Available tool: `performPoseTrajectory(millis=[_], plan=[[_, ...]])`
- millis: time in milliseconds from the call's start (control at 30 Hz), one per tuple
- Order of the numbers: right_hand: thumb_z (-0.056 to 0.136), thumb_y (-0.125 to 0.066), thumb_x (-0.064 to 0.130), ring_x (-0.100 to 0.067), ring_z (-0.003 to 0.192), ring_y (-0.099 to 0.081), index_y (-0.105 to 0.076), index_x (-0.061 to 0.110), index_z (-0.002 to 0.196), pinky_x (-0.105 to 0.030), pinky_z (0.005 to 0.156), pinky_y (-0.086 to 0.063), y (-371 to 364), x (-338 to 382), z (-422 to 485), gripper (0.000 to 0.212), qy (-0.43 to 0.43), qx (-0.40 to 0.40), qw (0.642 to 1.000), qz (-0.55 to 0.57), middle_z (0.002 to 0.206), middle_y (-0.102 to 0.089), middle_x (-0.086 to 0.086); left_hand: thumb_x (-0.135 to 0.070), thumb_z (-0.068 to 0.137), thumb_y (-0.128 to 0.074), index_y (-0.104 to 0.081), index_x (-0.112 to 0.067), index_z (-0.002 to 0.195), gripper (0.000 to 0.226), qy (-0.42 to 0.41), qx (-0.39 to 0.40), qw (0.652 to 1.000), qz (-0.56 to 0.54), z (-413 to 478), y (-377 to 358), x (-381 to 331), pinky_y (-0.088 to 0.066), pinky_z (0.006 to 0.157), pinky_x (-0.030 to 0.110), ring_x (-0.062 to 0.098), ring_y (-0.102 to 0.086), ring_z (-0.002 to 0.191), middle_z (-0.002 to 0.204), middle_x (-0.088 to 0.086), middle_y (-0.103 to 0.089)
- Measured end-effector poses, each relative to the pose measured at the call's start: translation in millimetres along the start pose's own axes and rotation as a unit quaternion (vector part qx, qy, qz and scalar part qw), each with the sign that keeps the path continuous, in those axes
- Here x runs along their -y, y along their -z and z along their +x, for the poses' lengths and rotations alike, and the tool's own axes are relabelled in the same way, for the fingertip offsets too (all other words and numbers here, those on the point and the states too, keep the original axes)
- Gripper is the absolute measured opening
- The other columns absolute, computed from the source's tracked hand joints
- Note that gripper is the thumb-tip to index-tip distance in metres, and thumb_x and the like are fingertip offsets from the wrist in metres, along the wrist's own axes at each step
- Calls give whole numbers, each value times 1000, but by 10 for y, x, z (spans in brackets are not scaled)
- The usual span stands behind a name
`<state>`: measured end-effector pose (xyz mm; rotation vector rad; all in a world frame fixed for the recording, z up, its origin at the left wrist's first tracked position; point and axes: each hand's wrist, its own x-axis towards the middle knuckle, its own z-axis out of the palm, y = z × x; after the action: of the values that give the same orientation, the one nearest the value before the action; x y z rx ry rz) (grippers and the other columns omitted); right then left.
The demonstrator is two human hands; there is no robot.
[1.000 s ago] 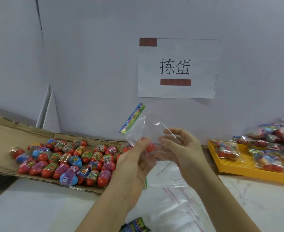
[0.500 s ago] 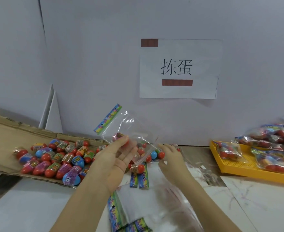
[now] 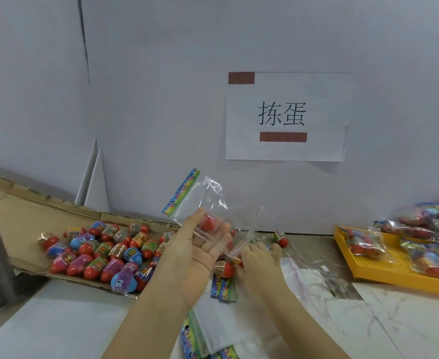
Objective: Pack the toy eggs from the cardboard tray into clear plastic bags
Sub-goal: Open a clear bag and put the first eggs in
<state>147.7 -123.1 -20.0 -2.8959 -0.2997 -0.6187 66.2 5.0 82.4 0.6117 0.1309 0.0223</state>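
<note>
Left hand (image 3: pixel 195 255): palm up, raised over the table. Thumb and fingers pinch the clear plastic bag (image 3: pixel 213 200) with its rainbow-printed header strip, and we see one red toy egg (image 3: pixel 208 223) inside.
Right hand (image 3: pixel 258 260): low, back toward us, fingers reaching down among loose eggs beside a foil-banded red egg (image 3: pixel 223 268) (we cannot tell whether they grip anything).
Toy eggs (image 3: pixel 104 252): red, blue and purple plastic, piled in the flat brown cardboard tray (image 3: pixel 19 216) at left.
Right side: yellow perforated plastic tray (image 3: pixel 384 270) holding filled bags.
Table: flat empty bags (image 3: pixel 223 286) just below the hands.
Wall: white paper sign (image 3: pixel 288 151).
</note>
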Motion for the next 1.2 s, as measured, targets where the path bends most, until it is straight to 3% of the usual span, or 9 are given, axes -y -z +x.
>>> performPoseTrajectory(millis=[67, 167, 267, 400, 533, 667, 800, 1067, 1200], plan=[[93, -55, 22, -17, 97, -55, -50, 28, 92, -34, 91, -27, 118, -9, -45, 8, -32, -121, 975, 185, 91, -53, 12, -10, 77, -67, -62, -2, 84, 12, 0, -10, 1000, -15, 20, 30, -19, -62, 64, 41, 30, -74, 67, 72, 17, -72], [85, -70, 12, -15, 78, -60, -59, 31, 90, -25, 71, -52, 533, -61, -59, 22, -84, -277, 840, 460, 91, -62, 3, -8, 85, -65, -64, -2, 85, 6, -12, -23, 999, -23, 49, 49, -24, -62, 63, 40, 31, -74, 73, 78, 18, -73], [83, -71, 9, -17, 82, -63, -63, 36, 95, -21, 72, -54, 1063, -44, -116, 31, 6, -319, 773, 548, 104, -60, -6, -11, 81, -67, -65, -4, 85, 8, -24, -44, 999, -8, 34, 44, -14, -62, 61, 36, 29, -75, 77, 82, 18, -75], [75, -73, 20, -11, 84, -66, -60, 35, 107, -20, 76, -54, 1439, 85, -251, 37, 156, -198, 830, 498, 95, -66, 7, -18, 71, -71, -65, -5, 87, 22, -34, -44, 998, 5, 2, 38, 20, -60, 62, 33, 26, -75, 81, 91, 17, -75], [74, -80, 9, 5, 81, -60, -62, 25, 103, -22, 80, -51, 1436, 150, -239, 37, 178, -234, 909, 297, 91, -62, 16, -19, 64, -73, -67, -4, 85, 27, -37, -23, 999, -22, -53, -9, 46, -61, 56, 32, 25, -75, 77, 85, 16, -75], [73, -82, 13, 8, 79, -56, -67, 19, 92, -45, 77, -53, 1426, 136, -243, 25, 175, -248, 917, 259, 87, -54, 27, -17, 68, -73, -69, -3, 80, 19, -30, 2, 999, -42, -117, -61, 96, -58, 54, 26, 25, -75, 74, 84, 17, -74], [72, -82, 26, 1, 81, -56, -68, 18, 88, -44, 76, -52, 1414, 149, -249, 23, 168, -259, 913, 265, 88, -56, 21, -19, 72, -72, -68, -3, 90, 25, -24, 29, 999, -29, -168, -85, 168, -59, 58, 26, 24, -75, 80, 94, 18, -74], [67, -87, 11, -12, 78, -64, -67, 13, 77, -42, 74, -52, 1311, 183, -256, 22, 159, -332, 893, 258, 83, -67, 13, -20, 66, -73, -77, -6, 88, 26, -20, 66, 998, -14, -188, -100, 234, -60, 62, 28, 21, -74, 78, 89, 12, -75], [74, -78, 20, -1, 81, -58, -71, 16, 84, -39, 74, -53, 1271, 223, -265, 13, 169, -303, 899, 268, 83, -68, 16, -18, 66, -75, -79, -7, 82, 20, -18, 61, 998, -16, -156, -80, 210, -59, 61, 24, 16, -73, 78, 95, 13, -75]])
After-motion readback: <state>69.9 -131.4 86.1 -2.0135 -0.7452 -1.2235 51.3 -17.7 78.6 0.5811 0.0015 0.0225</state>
